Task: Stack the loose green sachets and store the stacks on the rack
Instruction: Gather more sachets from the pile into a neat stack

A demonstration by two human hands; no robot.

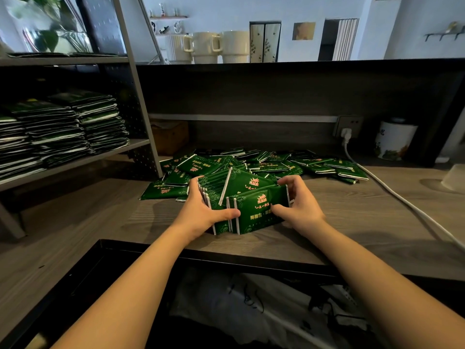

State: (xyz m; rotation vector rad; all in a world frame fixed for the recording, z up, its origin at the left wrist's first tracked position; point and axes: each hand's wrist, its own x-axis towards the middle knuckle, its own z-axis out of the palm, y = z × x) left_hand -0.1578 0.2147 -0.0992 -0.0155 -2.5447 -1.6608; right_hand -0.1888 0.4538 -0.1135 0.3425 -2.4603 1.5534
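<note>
A bundle of green sachets (247, 202) stands on edge on the wooden table (352, 217), white seams facing me and uneven. My left hand (201, 212) grips its left side, thumb across the front. My right hand (299, 205) grips its right side, fingers curled over the top edge. Behind the bundle lies a loose heap of green sachets (264, 163). On the left stands the metal rack (141, 143); its middle shelf carries several stacks of sachets (60, 129).
A white cable (392, 192) runs from a wall socket (348, 127) across the table's right side. A white canister (393, 141) stands at the back right. Mugs (208, 46) sit on the upper ledge. An open drawer (226, 298) lies below the table edge.
</note>
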